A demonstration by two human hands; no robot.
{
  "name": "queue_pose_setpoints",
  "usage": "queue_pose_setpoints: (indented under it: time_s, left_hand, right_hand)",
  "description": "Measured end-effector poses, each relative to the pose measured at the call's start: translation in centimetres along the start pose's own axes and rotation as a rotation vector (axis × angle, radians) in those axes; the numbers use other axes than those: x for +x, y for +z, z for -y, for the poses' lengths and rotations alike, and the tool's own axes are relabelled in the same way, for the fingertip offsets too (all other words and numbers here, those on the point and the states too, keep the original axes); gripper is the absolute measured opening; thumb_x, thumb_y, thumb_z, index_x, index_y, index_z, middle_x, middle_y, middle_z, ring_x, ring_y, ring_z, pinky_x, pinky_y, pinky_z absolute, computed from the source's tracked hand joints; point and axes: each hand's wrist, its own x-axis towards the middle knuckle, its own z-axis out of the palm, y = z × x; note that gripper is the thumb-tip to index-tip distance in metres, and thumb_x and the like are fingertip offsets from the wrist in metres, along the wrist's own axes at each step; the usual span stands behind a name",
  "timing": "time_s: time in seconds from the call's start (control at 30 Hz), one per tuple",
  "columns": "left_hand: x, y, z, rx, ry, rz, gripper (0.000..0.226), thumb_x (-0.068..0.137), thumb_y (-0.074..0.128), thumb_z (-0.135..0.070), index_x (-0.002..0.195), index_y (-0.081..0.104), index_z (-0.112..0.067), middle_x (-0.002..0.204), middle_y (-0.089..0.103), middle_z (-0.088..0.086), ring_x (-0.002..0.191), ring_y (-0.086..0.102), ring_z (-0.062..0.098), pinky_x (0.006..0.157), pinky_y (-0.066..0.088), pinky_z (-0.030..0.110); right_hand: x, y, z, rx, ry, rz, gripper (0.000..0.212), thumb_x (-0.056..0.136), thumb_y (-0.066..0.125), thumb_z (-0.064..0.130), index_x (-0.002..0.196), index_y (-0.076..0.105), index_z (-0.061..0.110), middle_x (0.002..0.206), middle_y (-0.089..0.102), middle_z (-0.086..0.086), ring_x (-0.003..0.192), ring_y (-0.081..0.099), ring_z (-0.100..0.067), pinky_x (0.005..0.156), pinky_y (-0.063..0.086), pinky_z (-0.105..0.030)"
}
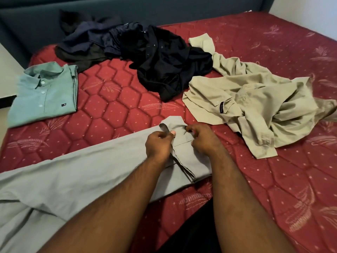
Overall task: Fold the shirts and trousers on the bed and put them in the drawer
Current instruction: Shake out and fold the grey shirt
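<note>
Seen from the head camera, both hands work at the end of the grey trousers point(76, 178), which lie stretched along the near edge of the bed point(116, 99). The left hand point(159, 145) pinches a fold of the cloth with curled fingers point(171, 133); the right hand point(202, 138) grips the same bunched end just beside it. A folded green shirt point(43, 94) sits near the left edge. A crumpled beige shirt point(255, 99) lies toward the right edge, touching a black shirt point(164, 63). Dark garments point(87, 41), perhaps trousers, are heaped at the far edge.
</note>
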Motion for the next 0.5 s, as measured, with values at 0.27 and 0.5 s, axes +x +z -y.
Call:
queue_pose_setpoints:
  time_s: [0.27, 0.5]
  left_hand:
    - [0.1, -0.2, -2.3, 0.081, 0.287, -0.035, 0.007, 0.084, 0.068, -0.024, 0.082, 0.074, -0.025, 0.078, 0.070, -0.010, 0.071, 0.063, 0.014, 0.069, 0.052, 0.030]
    - [-0.9, -0.4, -4.4, 0.393, 0.544, -0.021, 0.015, 0.088, 0.061, -0.035, 0.092, 0.072, -0.026, 0.088, 0.059, -0.006, 0.074, 0.058, 0.013, 0.062, 0.041, 0.026]
  right_hand:
    - [0.2, -1.6, 0.1, 0.350, 0.128, -0.120, 0.037, 0.066, 0.043, -0.017, 0.061, 0.055, 0.018, 0.053, 0.053, 0.000, 0.051, 0.047, -0.017, 0.048, 0.033, -0.023]
    - [0.6, -1.6, 0.1, 0.476, 0.174, -0.142, 0.041, 0.061, 0.037, -0.014, 0.046, 0.057, 0.018, 0.049, 0.054, -0.007, 0.050, 0.048, -0.019, 0.052, 0.038, -0.029]
